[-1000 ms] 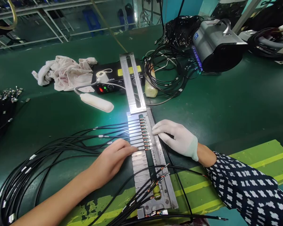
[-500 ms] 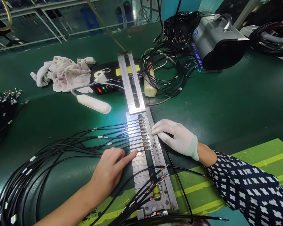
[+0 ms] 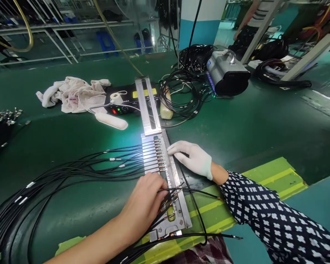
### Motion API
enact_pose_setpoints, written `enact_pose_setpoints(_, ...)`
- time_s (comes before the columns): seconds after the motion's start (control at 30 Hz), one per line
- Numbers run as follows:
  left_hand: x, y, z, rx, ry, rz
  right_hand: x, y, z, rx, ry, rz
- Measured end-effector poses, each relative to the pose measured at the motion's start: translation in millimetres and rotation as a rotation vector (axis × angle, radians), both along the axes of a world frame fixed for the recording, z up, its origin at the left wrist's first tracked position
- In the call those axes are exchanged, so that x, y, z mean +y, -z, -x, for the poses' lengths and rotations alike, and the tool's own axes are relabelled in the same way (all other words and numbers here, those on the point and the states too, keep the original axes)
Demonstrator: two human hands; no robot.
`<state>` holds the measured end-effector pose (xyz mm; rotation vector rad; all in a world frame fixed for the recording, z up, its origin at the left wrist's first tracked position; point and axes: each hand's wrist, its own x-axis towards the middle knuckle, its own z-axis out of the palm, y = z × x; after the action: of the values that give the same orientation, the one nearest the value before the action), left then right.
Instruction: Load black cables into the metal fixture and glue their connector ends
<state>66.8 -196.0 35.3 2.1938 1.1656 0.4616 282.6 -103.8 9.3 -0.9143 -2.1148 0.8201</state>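
A long metal fixture (image 3: 181, 205) with a slotted comb strip runs away from me across the bench. Several black cables (image 3: 132, 161) lie side by side in its far slots, their stripped ends in a row along the rail. My bare left hand (image 3: 147, 196) is over the nearer part of the strip, thumb and fingers closed at a loose black cable (image 3: 200, 191); the fingertips are partly hidden. My right hand (image 3: 194, 159), in a white glove, rests its fingertips on the fixture's right edge, with thumb and forefinger apart. More loose cable ends (image 3: 169, 216) lie over the near end.
A white lamp (image 3: 111, 121) shines on the strip from the left. Behind stand a black control box (image 3: 130, 108), a crumpled cloth (image 3: 79, 97) and a silver machine (image 3: 228, 73) beside coiled cables (image 3: 178, 93). Green tape (image 3: 275, 172) covers the near bench edge. Another person stands far right.
My left hand has drawn back from the strip's slots toward the loose cables, its pointing forefinger now curled in. My right hand stays at the fixture's edge. The camera view has shifted.
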Motion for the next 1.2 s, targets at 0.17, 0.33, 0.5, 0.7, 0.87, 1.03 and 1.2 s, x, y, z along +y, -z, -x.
enact_pose_setpoints(0.17,2.7,-7.0,51.3,0.001,-0.202,-0.073,-1.1,0.7,-3.5,0.006,0.013,0.019)
enact_pose_setpoints(0.33,8.6,-6.5,148.7,0.293,-0.318,-0.397,0.2,2.0,-3.2,0.026,0.029,0.047)
enact_pose_setpoints(0.5,10.4,3.4,162.6,0.418,-0.168,-0.485,0.7,1.8,-2.4,0.026,0.038,0.064)
enact_pose_setpoints(0.7,30.5,5.7,90.7,0.489,-0.07,-0.588,0.3,1.1,-2.4,0.01,0.043,0.063)
enact_pose_setpoints(0.87,50.1,5.0,56.3,0.453,0.064,-0.54,0.9,1.4,-2.3,0.011,0.038,0.057)
enact_pose_setpoints(1.03,47.3,-0.1,56.7,0.279,0.121,-0.549,1.6,1.2,-2.4,0.023,0.031,0.063)
enact_pose_setpoints(1.2,28.7,2.2,69.2,0.166,0.057,-0.459,2.9,2.4,-2.4,0.014,0.042,0.1)
